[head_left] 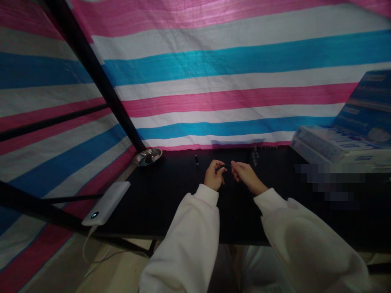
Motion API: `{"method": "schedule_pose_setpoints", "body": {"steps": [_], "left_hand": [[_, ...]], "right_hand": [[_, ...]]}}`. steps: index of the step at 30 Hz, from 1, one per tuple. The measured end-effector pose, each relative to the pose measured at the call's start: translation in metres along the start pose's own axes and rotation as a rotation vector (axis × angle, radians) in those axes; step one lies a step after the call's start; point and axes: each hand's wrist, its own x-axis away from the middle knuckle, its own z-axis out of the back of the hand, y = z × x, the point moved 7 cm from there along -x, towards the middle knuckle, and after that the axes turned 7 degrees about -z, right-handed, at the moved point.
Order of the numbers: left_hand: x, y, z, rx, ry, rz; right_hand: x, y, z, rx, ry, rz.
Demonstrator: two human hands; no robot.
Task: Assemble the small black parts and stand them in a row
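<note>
My left hand (215, 175) and my right hand (245, 175) meet above the middle of the black table, a short gap apart. Between their fingertips stretches a thin dark stick-like piece (227, 165), too small and dim to name. Its left end is in the curled fingers of my left hand; thumb and forefinger of my right hand pinch its right end. To the left, a small black cylinder with a pale end (196, 160) is on the table. Small clear pieces (255, 156) stand in a short row beyond my right hand.
A shiny metal bowl (148, 157) rests at the table's back left corner. A white power bank (106, 203) with a cable lies at the left edge. Blue and white boxes (342, 142) occupy the right. Black frame posts (100, 77) and striped sheeting (214, 95) enclose the table.
</note>
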Motion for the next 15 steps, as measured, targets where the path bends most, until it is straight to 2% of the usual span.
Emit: {"method": "schedule_pose_setpoints", "body": {"steps": [7, 15], "left_hand": [[0.0, 0.001, 0.002, -0.05, 0.027, 0.003], [-0.001, 0.005, 0.018, -0.153, 0.173, -0.022]], "right_hand": [[0.002, -0.005, -0.001, -0.095, -0.01, 0.028], [0.001, -0.007, -0.004, -0.078, -0.085, 0.112]]}}
